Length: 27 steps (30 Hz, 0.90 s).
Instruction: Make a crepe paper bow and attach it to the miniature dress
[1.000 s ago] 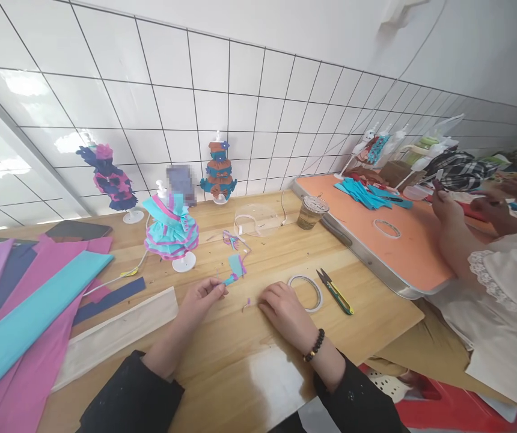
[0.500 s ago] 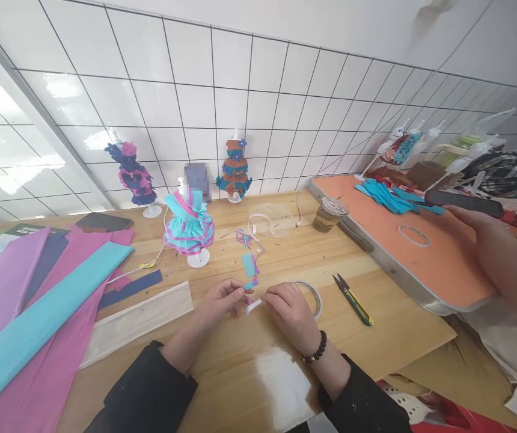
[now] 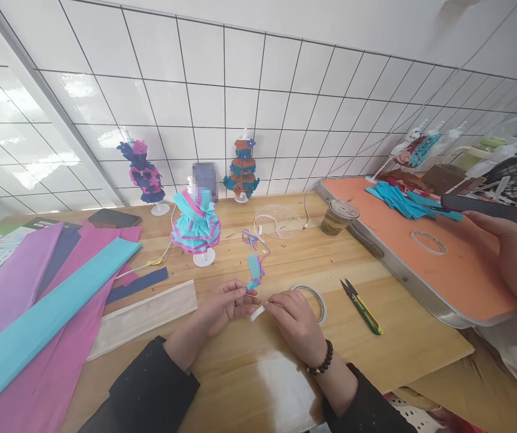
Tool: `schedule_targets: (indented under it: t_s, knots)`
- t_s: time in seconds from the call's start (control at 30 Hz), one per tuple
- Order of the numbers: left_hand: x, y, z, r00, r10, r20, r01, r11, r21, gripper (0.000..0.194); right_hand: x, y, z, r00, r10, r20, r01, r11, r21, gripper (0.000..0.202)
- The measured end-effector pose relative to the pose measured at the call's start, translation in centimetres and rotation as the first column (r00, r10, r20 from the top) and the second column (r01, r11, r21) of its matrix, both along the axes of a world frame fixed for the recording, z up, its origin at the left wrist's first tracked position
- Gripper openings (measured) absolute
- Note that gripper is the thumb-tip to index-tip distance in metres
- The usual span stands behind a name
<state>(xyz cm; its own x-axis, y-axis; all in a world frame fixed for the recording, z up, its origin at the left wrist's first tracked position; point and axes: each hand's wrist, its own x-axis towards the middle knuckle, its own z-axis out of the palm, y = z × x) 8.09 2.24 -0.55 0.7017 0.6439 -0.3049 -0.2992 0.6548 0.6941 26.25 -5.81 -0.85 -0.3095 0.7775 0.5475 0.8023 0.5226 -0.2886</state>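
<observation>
My left hand (image 3: 226, 305) pinches a small turquoise and purple paper piece (image 3: 253, 284) between thumb and fingertips. My right hand (image 3: 297, 322), with a black bead bracelet at the wrist, is closed on a short white strip of tape (image 3: 257, 312) that points toward my left fingers. Partly behind the right hand lies a roll of tape (image 3: 321, 304). A turquoise scrap (image 3: 254, 264) with purple edging lies just beyond my fingertips. Farther back stands a mini dress form in a turquoise and pink ruffled dress (image 3: 198, 225).
Thread snips (image 3: 361, 307) lie to the right. A lidded cup (image 3: 338, 218) stands by the orange board (image 3: 421, 258), where a co-worker's hand (image 3: 502, 240) reaches in. Coloured paper sheets (image 3: 51, 300) and a cream strip (image 3: 145, 319) lie left. Two more dressed forms stand against the tiled wall.
The view has shifted slightly left, so things appear further right. The tape strip has tilted and sits a little lower. Both hands keep their hold.
</observation>
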Motion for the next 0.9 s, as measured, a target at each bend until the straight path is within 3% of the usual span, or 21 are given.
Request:
schedule_targets:
  t_s: [0.9]
  knots:
    - [-0.41,0.46,-0.7,0.999,-0.022,-0.035,0.025,0.997,0.076,0.012,0.16,0.01,-0.48,1.0,-0.007,0.004,0.007,0.997,0.077,0.023]
